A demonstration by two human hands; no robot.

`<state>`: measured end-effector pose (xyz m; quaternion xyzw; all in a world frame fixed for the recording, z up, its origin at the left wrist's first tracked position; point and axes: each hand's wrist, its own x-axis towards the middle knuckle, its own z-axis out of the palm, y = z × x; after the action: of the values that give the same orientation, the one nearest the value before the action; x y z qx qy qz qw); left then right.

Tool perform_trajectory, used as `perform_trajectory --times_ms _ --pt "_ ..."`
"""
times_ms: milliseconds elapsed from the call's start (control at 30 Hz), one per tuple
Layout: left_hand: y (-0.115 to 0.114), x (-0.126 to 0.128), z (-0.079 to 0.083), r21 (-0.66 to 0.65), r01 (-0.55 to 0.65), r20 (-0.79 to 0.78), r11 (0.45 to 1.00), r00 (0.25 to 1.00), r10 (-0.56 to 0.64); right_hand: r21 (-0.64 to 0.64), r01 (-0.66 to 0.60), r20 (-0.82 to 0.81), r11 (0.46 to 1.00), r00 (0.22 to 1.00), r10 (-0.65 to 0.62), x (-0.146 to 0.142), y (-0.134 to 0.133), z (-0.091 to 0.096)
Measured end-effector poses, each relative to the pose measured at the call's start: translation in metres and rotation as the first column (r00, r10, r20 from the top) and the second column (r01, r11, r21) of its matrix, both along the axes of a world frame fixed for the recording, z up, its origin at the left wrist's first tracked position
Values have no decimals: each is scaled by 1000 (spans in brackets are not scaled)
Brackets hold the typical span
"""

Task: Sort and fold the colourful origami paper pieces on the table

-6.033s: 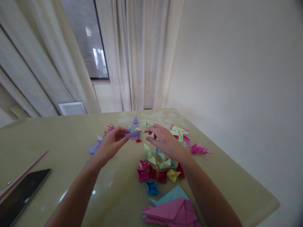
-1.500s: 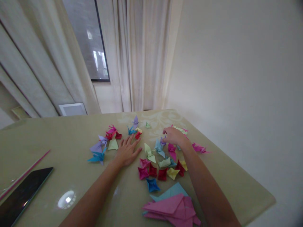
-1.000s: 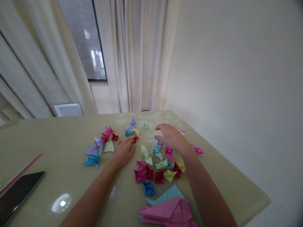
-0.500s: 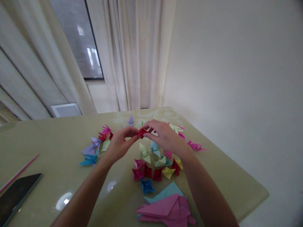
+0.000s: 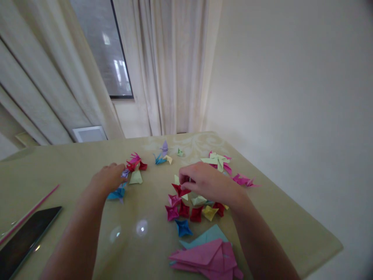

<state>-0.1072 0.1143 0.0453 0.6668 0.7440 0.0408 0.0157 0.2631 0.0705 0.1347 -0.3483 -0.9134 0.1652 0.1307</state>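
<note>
My right hand point(image 5: 207, 182) pinches a small red origami piece point(image 5: 180, 190) just above a cluster of folded red, magenta, yellow and green pieces point(image 5: 196, 212). My left hand point(image 5: 107, 177) lies palm down at the left, its fingers over a purple and blue folded piece point(image 5: 116, 194), next to a pale green piece point(image 5: 135, 177) and a red and pink bunch point(image 5: 135, 163). Whether the left hand grips anything cannot be told.
All of this lies on a glossy beige table point(image 5: 72, 229). A blue star point(image 5: 183, 228) and a pile of pink and light blue paper point(image 5: 207, 256) lie near me. Green and pink folds point(image 5: 218, 161) sit far right. A dark tablet point(image 5: 26, 241) and pink stick point(image 5: 29, 214) lie left.
Half a second ago both hands held the red piece together in the air. Now the right hand alone has brought it down to the cluster, and the left hand has moved left onto the purple-blue piece.
</note>
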Motion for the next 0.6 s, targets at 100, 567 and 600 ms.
perform_trajectory --times_ms 100,567,600 --pt "3 -13 -16 -106 -3 -23 994 1000 0 3 -19 95 1000 995 19 -8 0 -9" --pt "2 7 -1 -72 -51 -48 996 998 48 7 111 133 994 985 -111 -13 -1 -7" --pt "-1 10 8 -44 -10 4 999 1000 11 15 114 122 993 986 -115 -13 -2 -6"
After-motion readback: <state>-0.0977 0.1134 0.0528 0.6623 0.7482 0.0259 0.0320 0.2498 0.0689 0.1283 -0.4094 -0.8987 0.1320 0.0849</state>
